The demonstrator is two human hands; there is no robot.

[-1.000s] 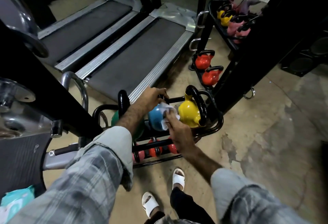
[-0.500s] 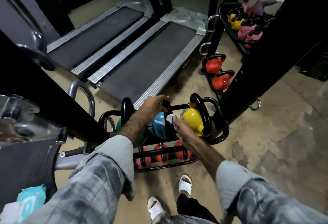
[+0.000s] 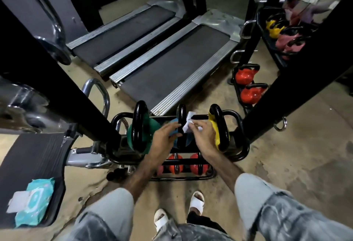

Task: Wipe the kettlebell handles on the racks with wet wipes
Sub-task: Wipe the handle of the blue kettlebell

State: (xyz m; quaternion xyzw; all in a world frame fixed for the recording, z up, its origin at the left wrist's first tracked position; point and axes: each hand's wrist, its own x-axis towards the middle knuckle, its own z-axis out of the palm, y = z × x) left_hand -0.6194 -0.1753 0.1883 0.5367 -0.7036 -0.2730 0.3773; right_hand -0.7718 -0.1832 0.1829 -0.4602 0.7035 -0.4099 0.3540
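Observation:
A low black rack [image 3: 242, 151] holds three kettlebells on its top tier: green [image 3: 150, 124], blue [image 3: 174, 124] and yellow [image 3: 214, 132], each with a black handle. My right hand [image 3: 203, 137] pinches a white wet wipe [image 3: 188, 124] against the right side of the blue kettlebell's handle [image 3: 181, 114]. My left hand [image 3: 164, 137] hovers just left of that handle with its fingers apart, holding nothing. Several red kettlebells [image 3: 196, 166] sit on the lower tier, partly hidden by my forearms.
A teal wet-wipe pack [image 3: 34, 204] lies on a black mat at lower left. Two treadmills [image 3: 172, 65] stretch beyond the rack. A second rack with red kettlebells [image 3: 250, 91] stands at right, between black posts. My sandalled feet [image 3: 196, 202] are on the concrete floor.
My left hand has let go of the blue kettlebell's handle and drawn back toward me. My right hand has lifted the wipe higher along the handle. The view has tilted down.

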